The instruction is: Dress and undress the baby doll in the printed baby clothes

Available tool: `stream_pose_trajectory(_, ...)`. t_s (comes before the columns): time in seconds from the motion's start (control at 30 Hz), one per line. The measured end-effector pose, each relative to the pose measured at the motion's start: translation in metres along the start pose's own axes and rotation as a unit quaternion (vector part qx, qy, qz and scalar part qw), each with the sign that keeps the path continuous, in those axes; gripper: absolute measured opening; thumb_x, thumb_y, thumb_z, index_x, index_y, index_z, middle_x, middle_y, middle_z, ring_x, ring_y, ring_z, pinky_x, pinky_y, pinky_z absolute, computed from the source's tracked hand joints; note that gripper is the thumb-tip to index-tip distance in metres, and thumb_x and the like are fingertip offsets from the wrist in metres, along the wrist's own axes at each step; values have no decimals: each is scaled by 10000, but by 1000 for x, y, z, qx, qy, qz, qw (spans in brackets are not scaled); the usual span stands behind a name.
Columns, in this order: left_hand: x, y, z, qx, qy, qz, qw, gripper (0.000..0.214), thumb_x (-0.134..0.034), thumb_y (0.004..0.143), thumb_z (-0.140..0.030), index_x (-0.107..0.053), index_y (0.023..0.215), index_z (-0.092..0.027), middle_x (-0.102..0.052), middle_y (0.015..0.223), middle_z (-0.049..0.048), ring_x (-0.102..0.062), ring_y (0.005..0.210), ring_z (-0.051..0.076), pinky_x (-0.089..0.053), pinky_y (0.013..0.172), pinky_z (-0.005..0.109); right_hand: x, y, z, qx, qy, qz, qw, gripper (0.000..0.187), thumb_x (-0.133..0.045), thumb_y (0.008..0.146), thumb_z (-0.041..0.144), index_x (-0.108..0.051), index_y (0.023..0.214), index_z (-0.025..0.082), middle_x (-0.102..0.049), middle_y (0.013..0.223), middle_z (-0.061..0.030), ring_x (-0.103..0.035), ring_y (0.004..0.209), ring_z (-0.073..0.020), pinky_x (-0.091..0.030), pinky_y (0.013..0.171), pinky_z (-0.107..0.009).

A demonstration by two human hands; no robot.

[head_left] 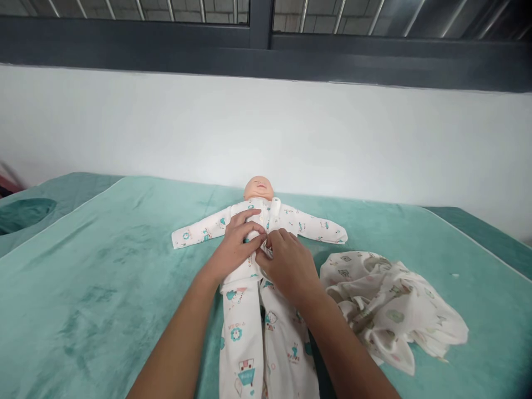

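Note:
A baby doll lies on its back in the middle of the bed, head toward the wall. It wears a white printed baby shirt, sleeves spread out to both sides, and matching printed pants. My left hand rests on the shirt's chest, thumb and index finger pinched at its front edge while the other fingers lie over the fabric. Against it, my right hand has its fingers closed on the same front opening. Whatever small fastening lies between the fingertips is hidden.
A crumpled white printed cloth lies to the right of the doll. Everything rests on a green bedspread. Behind it rise a white wall and a dark window frame with bars outside.

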State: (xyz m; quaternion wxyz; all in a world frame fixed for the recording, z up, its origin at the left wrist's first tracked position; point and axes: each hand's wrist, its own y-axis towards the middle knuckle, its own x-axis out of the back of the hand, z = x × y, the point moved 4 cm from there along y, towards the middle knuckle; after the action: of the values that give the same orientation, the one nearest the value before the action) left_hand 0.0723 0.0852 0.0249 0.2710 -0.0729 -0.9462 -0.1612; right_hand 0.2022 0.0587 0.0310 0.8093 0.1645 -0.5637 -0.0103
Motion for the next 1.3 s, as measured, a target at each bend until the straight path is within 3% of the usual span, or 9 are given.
stream_pose_trajectory(0.17, 1, -1, -2, 2, -5, 1, 1000, 142, -542, 901, -305, -676, 871, -270, -435, 1474, -11, -318, 1409, 260, -267, 1174, 476, 3, 4, -11, 32, 105, -6, 994, 153, -510, 821, 197, -448, 682, 194, -527, 737, 4, -467, 695, -135, -283, 619, -275)
stream_pose_trajectory(0.3, 2, -2, -3, 6, -7, 3, 1000, 140, -546, 903, -314, -669, 852, -268, -434, 1473, -25, -317, 1412, 239, -226, 1194, 454, 8, 10, -27, 65, 263, 52, 961, 131, -517, 815, 193, -478, 690, 193, -462, 685, 37, -411, 647, -109, -311, 623, -252)
stream_pose_trajectory(0.43, 1, 0, -1, -6, -14, 4, 1000, 132, -568, 892, -319, -680, 845, -268, -440, 1467, -29, -320, 1411, 231, -228, 1194, 427, 7, 12, -35, 73, 333, 98, 935, 128, -525, 818, 200, -485, 696, 191, -411, 663, 48, -365, 634, -101, -303, 612, -243)
stream_pose_trajectory(0.63, 1, 0, -1, -8, -16, 2, 1000, 168, -554, 892, -290, -709, 832, -267, -457, 1458, -23, -354, 1393, 228, -233, 1193, 421, 4, 16, -36, 81, 326, 48, 941, 112, -542, 852, 228, -573, 751, 190, -513, 731, 29, -441, 677, -111, -340, 646, -252)
stream_pose_trajectory(1.07, 0, 1, -1, -3, -24, -25, 999, 168, -549, 884, -262, -696, 804, -252, -496, 1436, -29, -387, 1375, 218, -265, 1180, 419, -5, 13, -27, 53, 239, -65, 967, 150, -525, 889, 220, -575, 749, 197, -518, 781, 8, -487, 699, -126, -366, 678, -269)
stream_pose_trajectory(1.2, 0, -1, -2, -1, -21, -24, 1000, 180, -529, 908, -309, -686, 834, -260, -475, 1453, -27, -369, 1387, 226, -265, 1175, 432, -8, 14, -30, 30, 260, -79, 962, 142, -543, 861, 243, -571, 730, 196, -519, 746, 13, -475, 672, -125, -361, 662, -267)
stream_pose_trajectory(1.3, -1, -2, -3, 1, -5, -13, 1000, 145, -557, 901, -381, -664, 918, -286, -439, 1477, -33, -334, 1406, 230, -257, 1172, 445, -9, 16, -37, -27, 317, -89, 944, 135, -578, 819, 280, -568, 713, 196, -517, 683, 30, -459, 641, -122, -362, 648, -263)
